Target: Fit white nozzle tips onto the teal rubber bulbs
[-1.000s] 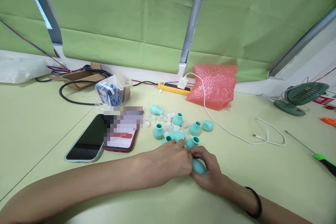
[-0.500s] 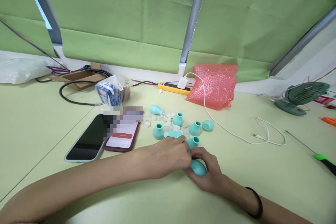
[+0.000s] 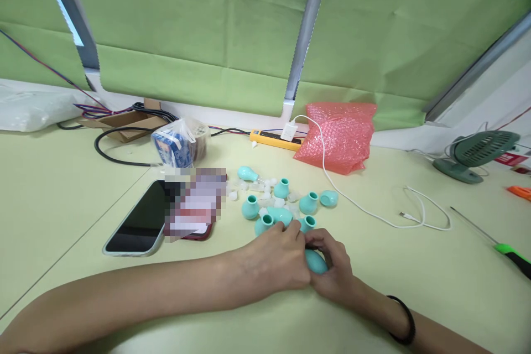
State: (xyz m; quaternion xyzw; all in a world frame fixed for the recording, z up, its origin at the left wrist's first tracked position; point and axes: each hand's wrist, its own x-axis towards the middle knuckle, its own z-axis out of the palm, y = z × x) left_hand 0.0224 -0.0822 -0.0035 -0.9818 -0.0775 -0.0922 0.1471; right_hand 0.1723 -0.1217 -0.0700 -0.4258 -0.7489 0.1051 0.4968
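Note:
My right hand (image 3: 337, 265) is closed around a teal squeeze bulb (image 3: 316, 261), whose rounded end shows between thumb and fingers. Against the bulb's other side presses my left hand (image 3: 284, 254), its fingers curled; whatever they pinch is hidden behind the knuckles. Just beyond the hands stand several open-necked teal bulbs, among them one bulb (image 3: 264, 224) by my left fingers and another bulb (image 3: 307, 223) by my right. Small whitish translucent pieces (image 3: 265, 199) lie among them. Farther back, a teal bulb with a thin clear tip (image 3: 248, 173) lies on its side.
Two phones lie left of the bulbs, a dark one (image 3: 135, 221) and a red-cased one (image 3: 203, 235). Behind are a yellow power strip (image 3: 271, 140) and pink bubble wrap (image 3: 340, 138). At right are a white cable (image 3: 373, 214), a screwdriver (image 3: 500, 247) and a green fan (image 3: 477, 152).
Both hands have shifted slightly right together, the bulb still in my right hand. A bulb that my left hand covered now shows beside its fingers.

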